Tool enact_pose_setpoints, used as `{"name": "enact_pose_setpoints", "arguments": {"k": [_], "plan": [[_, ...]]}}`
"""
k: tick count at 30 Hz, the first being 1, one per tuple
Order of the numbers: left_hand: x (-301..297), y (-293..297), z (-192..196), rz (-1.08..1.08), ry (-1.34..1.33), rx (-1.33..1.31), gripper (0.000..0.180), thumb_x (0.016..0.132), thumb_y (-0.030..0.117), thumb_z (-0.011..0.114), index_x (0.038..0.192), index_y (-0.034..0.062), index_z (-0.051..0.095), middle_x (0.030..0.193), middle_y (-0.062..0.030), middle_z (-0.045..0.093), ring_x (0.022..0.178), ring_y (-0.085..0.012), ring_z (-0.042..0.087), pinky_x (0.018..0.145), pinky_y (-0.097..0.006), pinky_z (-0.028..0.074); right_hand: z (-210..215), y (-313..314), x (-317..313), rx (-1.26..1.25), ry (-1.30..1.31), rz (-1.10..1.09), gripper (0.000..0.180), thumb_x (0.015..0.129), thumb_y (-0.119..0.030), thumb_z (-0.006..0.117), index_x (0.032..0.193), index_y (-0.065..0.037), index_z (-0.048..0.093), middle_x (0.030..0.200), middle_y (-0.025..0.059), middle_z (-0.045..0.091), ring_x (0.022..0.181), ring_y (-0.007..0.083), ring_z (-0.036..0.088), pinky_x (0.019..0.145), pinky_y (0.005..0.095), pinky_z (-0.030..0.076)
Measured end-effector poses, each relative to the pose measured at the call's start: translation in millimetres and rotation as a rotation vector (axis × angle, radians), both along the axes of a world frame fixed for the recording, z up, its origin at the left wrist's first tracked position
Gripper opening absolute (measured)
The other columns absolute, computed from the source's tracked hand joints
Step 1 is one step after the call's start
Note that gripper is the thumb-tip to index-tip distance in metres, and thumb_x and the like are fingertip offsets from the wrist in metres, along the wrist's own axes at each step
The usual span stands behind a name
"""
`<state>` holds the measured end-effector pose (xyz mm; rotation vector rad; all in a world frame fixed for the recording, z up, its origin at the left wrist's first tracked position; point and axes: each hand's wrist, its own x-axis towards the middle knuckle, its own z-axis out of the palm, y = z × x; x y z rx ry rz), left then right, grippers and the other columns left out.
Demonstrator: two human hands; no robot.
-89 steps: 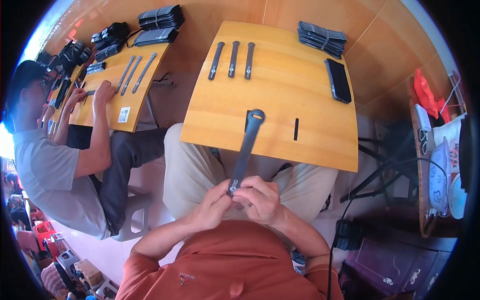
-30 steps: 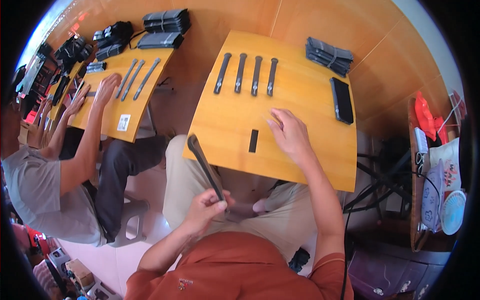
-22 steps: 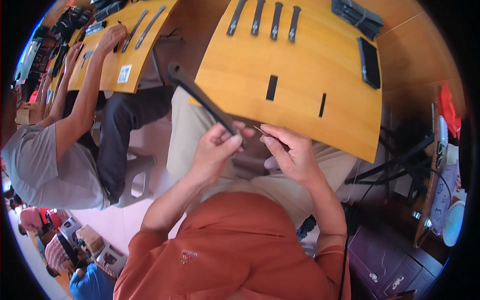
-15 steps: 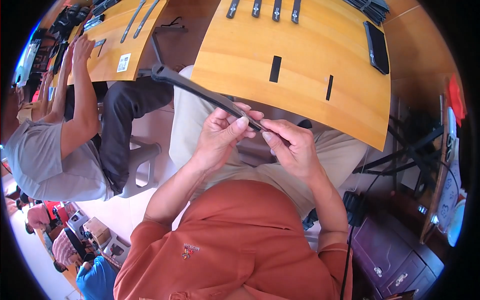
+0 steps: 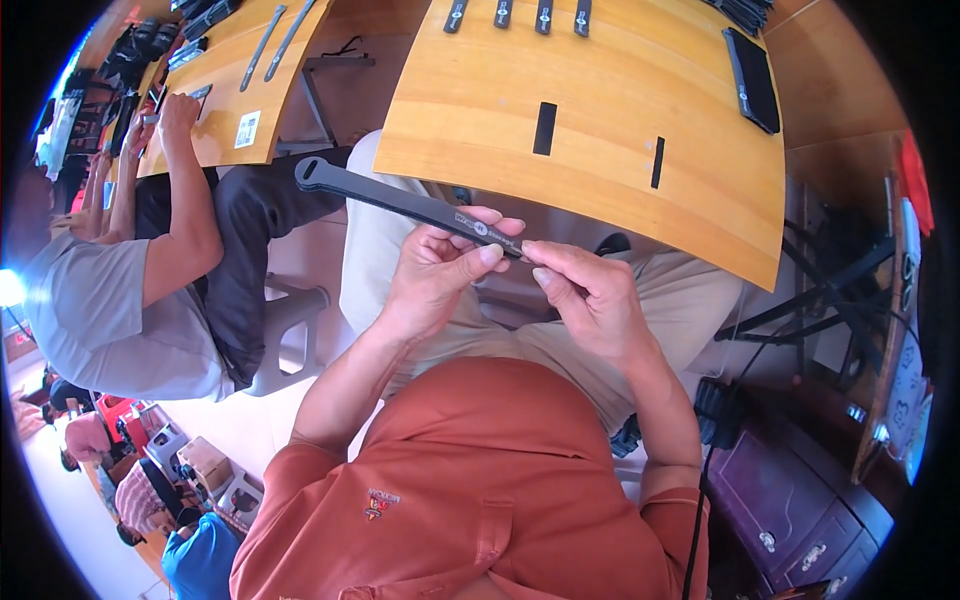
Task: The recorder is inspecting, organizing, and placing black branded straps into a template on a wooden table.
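Over my lap, just off the near edge of the table, I hold a long dark grey strap point(image 5: 395, 198) with a slotted round end pointing to the far left. It looks like a hook-and-loop cable strap, and its broad face with pale print is turned up. My left hand point(image 5: 440, 272) is closed round the strap near its right end, thumb on top. At that same end, my right hand point(image 5: 590, 298) pinches the tip between thumb and forefinger; the tip itself is partly hidden by the fingers.
On the wooden table point(image 5: 600, 90) lie several grey straps point(image 5: 544, 15) at the far edge, two black strips point(image 5: 545, 129), point(image 5: 657, 163) and a dark flat pad point(image 5: 752, 80) at the right. A co-worker point(image 5: 140, 300) sits at the table on the left. A purple cabinet point(image 5: 780, 500) stands low right.
The strap has rolled in my fingers, so its printed face now shows, and its slotted end is slightly lower. My hands keep their grip. The co-worker's hand at the left table has shifted.
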<state>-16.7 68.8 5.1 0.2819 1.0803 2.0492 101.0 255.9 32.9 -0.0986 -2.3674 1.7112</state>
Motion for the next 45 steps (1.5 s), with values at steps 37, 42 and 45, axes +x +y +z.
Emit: {"name": "enact_pose_setpoints", "arguments": {"k": [37, 42, 45], "plan": [[-0.8, -4.0, -0.8, -0.023, 0.028, -0.035, 0.04, 0.099, 0.003, 0.067, 0.138, 0.002, 0.057, 0.126, -0.0191, 0.069, 0.107, -0.0183, 0.071, 0.091, -0.031, 0.06, -6.7, 1.0, 6.0, 0.164, 0.191, -0.044, 0.029, 0.085, 0.007, 0.071, 0.111, -0.004, 0.074, 0.106, 0.0152, 0.076, 0.087, 0.0316, 0.075, 0.073, 0.0362, 0.06], [-0.9, -3.7, 0.5, -0.033, 0.027, -0.038, 0.041, 0.099, 0.003, 0.066, 0.139, 0.0011, 0.055, 0.126, -0.0192, 0.069, 0.107, -0.0185, 0.07, 0.092, -0.031, 0.06, -5.6, 0.9, 6.4, 0.187, 0.195, -0.041, 0.029, 0.085, 0.006, 0.072, 0.111, -0.004, 0.074, 0.104, 0.0149, 0.076, 0.086, 0.0315, 0.075, 0.072, 0.0365, 0.06], [-0.9, -3.8, 1.0, -0.04, 0.026, -0.023, 0.041, 0.1, 0.003, 0.065, 0.14, 0.0004, 0.055, 0.126, -0.0193, 0.069, 0.107, -0.0188, 0.07, 0.091, -0.031, 0.06, -5.1, 1.0, 7.2, 0.191, 0.188, -0.037, 0.029, 0.085, 0.006, 0.072, 0.111, -0.005, 0.074, 0.104, 0.0148, 0.076, 0.086, 0.0315, 0.075, 0.072, 0.0366, 0.06]]}}
